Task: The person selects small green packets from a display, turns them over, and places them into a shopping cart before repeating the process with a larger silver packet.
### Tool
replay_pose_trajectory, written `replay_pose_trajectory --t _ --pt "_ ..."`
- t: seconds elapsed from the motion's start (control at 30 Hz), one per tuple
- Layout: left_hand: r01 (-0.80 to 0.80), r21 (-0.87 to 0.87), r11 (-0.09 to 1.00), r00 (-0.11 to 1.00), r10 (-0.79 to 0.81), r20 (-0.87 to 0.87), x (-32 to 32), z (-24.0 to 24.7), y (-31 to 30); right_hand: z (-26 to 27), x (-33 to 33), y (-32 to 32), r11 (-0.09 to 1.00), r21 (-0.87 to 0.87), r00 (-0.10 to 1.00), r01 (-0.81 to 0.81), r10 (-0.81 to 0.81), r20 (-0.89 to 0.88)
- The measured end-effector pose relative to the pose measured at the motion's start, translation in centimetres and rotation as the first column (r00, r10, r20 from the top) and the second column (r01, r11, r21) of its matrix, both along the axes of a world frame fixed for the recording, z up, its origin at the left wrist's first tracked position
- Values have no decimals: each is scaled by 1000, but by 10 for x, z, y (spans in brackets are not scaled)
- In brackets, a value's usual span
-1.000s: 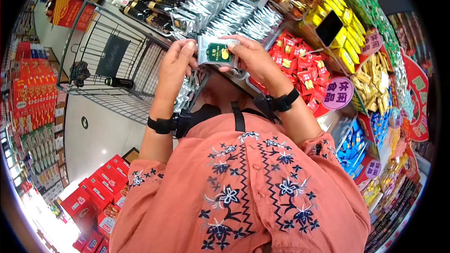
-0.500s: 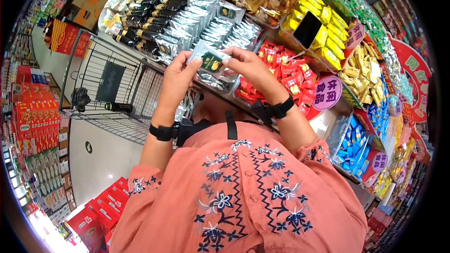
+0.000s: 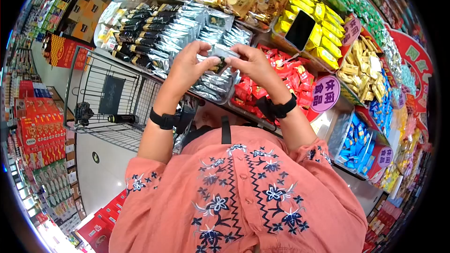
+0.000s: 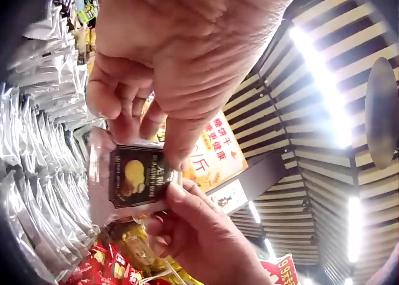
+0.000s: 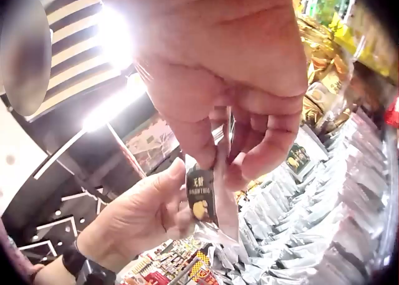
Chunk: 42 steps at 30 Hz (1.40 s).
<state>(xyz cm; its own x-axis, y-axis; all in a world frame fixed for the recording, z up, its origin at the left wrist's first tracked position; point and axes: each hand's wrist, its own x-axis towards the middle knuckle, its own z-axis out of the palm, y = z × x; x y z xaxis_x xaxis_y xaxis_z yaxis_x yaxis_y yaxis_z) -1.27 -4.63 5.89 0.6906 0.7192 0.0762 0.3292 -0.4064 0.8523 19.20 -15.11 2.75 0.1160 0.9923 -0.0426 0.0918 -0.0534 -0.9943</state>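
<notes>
- Small dark-label packet [image 3: 219,61] is picked and held up, just above the shelved silver packs [image 3: 187,23].
- It is not in the cart [image 3: 117,82], which is down-left of the grip.
- Left hand [image 3: 187,68] pinches the packet's left edge, thumb against fingers.
- Right hand [image 3: 255,64] pinches the right edge.
- Both wrists are raised, fingers curled inward.

The packet [image 4: 134,176] is shiny silver film with a dark, glossy label, like the crinkled silver packs [image 3: 185,23] in the bin. The cart [image 3: 105,72] is dark metal wire. The blouse [image 3: 243,192] is matt cloth with stitched embroidery, and the red wrappers [image 3: 293,77] look like glossy plastic.
</notes>
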Motion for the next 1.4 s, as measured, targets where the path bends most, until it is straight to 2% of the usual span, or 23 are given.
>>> replay_pose_trajectory --t 0.03,0.07,0.1,0.17,0.27,0.37,0.47,0.5,0.57,0.7,0.8,0.9,1.03,1.07,1.17,1.2,1.37,1.4 --pt "2 -6 1000 999 -2 -35 2 -8 4 -3 3 0 999 -40 995 36 -39 -91" --pt "24 -86 996 1000 -25 -15 3 -21 9 -8 5 1 997 -56 987 51 -59 -151" --pt "27 -134 991 997 -36 -68 6 -20 9 -15 7 2 997 -42 981 58 -65 -182" --pt "69 -76 995 961 -87 -262 14 -13 16 -34 10 6 997 -16 967 75 -76 -243" --pt "149 323 935 972 -79 -220 25 -16 28 -59 15 13 988 62 989 144 -142 -39" --pt "208 450 869 931 -35 -363 41 -13 46 -50 21 21 966 202 913 163 -225 340" --pt "233 524 819 920 -10 -393 55 -21 69 -41 18 30 924 258 785 282 -377 492" --pt "239 523 818 911 -3 -411 60 -21 74 -43 19 35 925 249 784 288 -377 493" --pt "234 540 809 917 0 -398 65 -25 83 -50 20 46 925 232 781 302 -379 497" --pt "208 540 816 930 6 -367 69 -39 92 -65 12 62 920 121 897 373 -390 208" --pt "117 519 847 951 55 -303 67 -42 84 -65 10 67 902 165 861 400 -431 269" --pt "23 593 805 989 70 -134 62 -50 73 -61 11 71 887 186 823 423 -462 331" --pt "-62 408 911 993 98 -68 53 -52 52 -66 13 76 861 265 761 434 -508 404" --pt "-88 411 907 993 113 -36 52 -54 49 -65 12 78 858 274 749 434 -512 420" --pt "-140 411 901 990 139 32 51 -60 44 -67 12 81 857 248 748 452 -516 417" --pt "-156 407 900 988 144 60 52 -63 42 -62 12 80 870 183 780 458 -492 386" --pt "-135 280 951 991 124 54 57 -74 43 -62 11 87 856 180 728 485 -509 460" --pt "-134 304 943 991 122 59 59 -77 44 -62 10 88 856 163 728 490 -505 464"
